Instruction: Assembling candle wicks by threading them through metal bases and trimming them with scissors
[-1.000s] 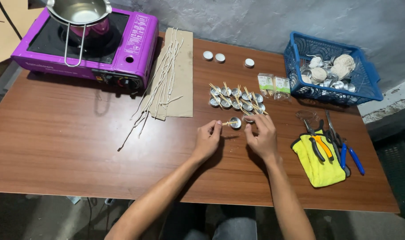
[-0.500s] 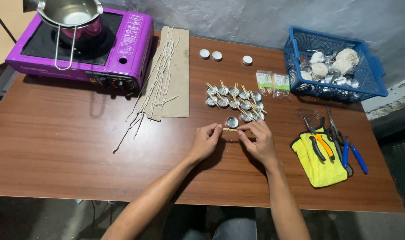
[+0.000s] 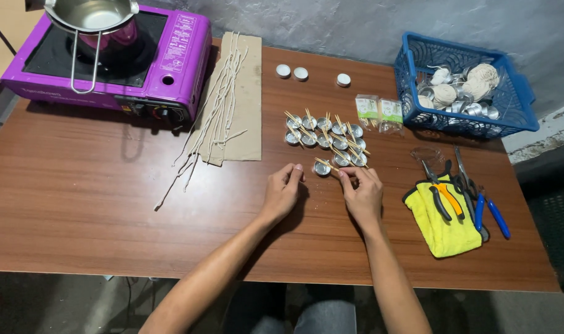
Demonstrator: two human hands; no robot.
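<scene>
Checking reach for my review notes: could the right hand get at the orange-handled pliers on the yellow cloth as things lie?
Probably yes. The right hand is by the small metal cup, and only bare table lies between it and the orange-handled pliers on the yellow cloth.

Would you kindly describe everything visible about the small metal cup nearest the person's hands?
The small metal cup is a shallow, round, silvery tin, seemingly thin aluminium, standing upright on the brown wooden table just in front of a cluster of similar cups. A thin wooden stick lies across its rim. The left hand rests just left of it and the right hand just right; whether either touches it is unclear.
</scene>
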